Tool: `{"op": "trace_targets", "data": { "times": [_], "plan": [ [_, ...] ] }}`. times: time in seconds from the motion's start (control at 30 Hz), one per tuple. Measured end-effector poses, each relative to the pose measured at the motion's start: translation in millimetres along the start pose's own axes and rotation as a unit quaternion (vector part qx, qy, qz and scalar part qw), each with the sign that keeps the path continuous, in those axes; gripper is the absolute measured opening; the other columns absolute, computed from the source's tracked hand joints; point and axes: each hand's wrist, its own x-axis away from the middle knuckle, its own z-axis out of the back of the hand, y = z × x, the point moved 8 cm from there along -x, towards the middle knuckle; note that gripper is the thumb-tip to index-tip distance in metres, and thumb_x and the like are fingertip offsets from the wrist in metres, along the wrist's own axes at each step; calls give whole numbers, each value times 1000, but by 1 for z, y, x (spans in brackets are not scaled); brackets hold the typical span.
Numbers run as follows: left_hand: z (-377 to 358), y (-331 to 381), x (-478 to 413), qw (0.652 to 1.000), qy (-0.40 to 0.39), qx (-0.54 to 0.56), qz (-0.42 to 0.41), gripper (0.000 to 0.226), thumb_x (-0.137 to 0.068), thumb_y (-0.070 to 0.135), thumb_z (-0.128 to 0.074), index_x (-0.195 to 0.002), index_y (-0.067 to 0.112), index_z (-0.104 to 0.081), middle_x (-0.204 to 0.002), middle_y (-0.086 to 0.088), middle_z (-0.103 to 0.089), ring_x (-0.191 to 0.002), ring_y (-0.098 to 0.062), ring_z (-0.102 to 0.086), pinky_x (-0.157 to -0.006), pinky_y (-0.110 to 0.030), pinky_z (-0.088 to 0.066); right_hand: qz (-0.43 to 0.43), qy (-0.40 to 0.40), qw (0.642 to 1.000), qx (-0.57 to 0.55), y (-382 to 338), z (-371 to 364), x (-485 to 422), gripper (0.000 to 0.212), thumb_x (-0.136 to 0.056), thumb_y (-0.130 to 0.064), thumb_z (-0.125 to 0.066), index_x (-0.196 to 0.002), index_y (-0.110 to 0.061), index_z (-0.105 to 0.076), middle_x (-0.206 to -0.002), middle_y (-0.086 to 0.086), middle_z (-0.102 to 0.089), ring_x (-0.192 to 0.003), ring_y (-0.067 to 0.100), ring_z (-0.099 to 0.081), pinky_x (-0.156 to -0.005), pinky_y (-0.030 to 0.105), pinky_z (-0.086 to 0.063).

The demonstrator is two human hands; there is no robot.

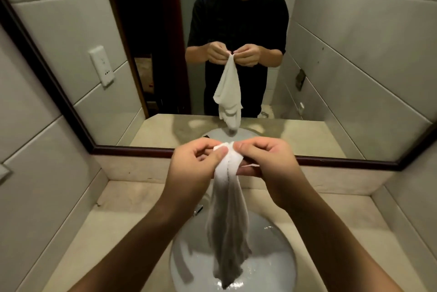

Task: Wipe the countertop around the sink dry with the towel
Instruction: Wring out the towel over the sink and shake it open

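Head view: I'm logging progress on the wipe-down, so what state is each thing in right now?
Towel: held up by its top edge, hanging bunched over the sink, off the countertop.
Left hand: pinching the towel.
Right hand: pinching the towel.
Sink: wet, with droplets.
Countertop: not being wiped.

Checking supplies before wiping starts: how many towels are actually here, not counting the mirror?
1. A single white towel hangs over the sink, pinched at its top edge by the left hand and right hand. The other one visible is only its reflection.
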Motion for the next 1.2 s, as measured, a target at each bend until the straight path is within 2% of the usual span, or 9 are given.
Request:
{"op": "trace_targets", "data": {
  "times": [0.13,0.23,0.37,0.5,0.6,0.77,0.9,1.03,1.2],
  "plan": [
    [1,12,9,999,-2,-4,-36,11,-94,15,-72,-104,14,-78,-90,-5,-79,-89,-22,-77,-81,-43,-65,-24,-21,999,-30,-1,-5,11,35,-106,-20,-56,-98,8,-75,-82,20,-75,-75,22,-73,-73,34,-64],
    [-1,14,11,999,-21,20,-18,37,-75,26,-83,-109,13,-75,-95,-5,-79,-91,-21,-78,-80,-36,-65,-63,-44,994,-74,0,-10,12,54,-108,-41,-44,-107,3,-74,-99,19,-78,-93,27,-77,-93,47,-60],
    [7,15,6,999,-1,28,-20,24,-85,6,-80,-108,12,-74,-95,-9,-78,-92,-26,-77,-82,-39,-64,-61,-65,996,-8,-2,-8,7,63,-105,-54,-40,-104,-7,-82,-90,15,-74,-85,27,-70,-99,45,-58],
    [17,16,-6,999,24,17,-14,24,-95,-3,-64,-101,16,-78,-93,-15,-75,-87,-26,-71,-85,-48,-62,12,-25,999,23,-8,27,-21,48,-108,-45,-41,-103,-23,-84,-95,1,-66,-88,10,-56,-82,31,-51],
    [21,19,-14,999,34,6,-13,25,-99,0,-56,-98,16,-76,-89,-1,-76,-84,-14,-71,-73,-33,-61,2,39,996,78,26,67,-48,19,-101,-35,-63,-110,-29,-79,-111,-12,-73,-115,15,-64,-96,35,-51],
    [19,19,-24,989,8,147,28,35,-101,-5,-40,-91,11,-70,-74,1,-67,-67,-7,-60,-56,-19,-50,-170,-107,977,65,110,39,-55,60,-85,-53,-76,-132,-16,-68,-139,3,-67,-128,13,-59,-112,45,-48],
    [23,15,-30,980,-25,196,29,47,-102,-3,-38,-80,20,-73,-77,-1,-65,-72,-9,-60,-62,-21,-51,-170,-262,949,46,111,-5,-37,33,-108,-28,-53,-130,-7,-66,-105,-2,-78,-89,4,-70,-91,34,-56],
    [41,18,-25,979,20,201,29,41,-99,-6,-37,-81,15,-67,-68,1,-61,-60,-7,-53,-50,-17,-44,-109,-171,979,-3,106,3,-43,24,-98,-13,-67,-121,-5,-71,-117,16,-76,-103,25,-73,-91,40,-61],
    [83,20,-23,981,122,150,-17,47,-95,-6,-44,-73,24,-73,-65,6,-61,-59,-7,-48,-49,-19,-39,8,-71,996,-50,59,37,-44,17,-89,-10,-73,-105,-5,-69,-96,7,-77,-93,23,-74,-82,32,-61]
  ]
}}
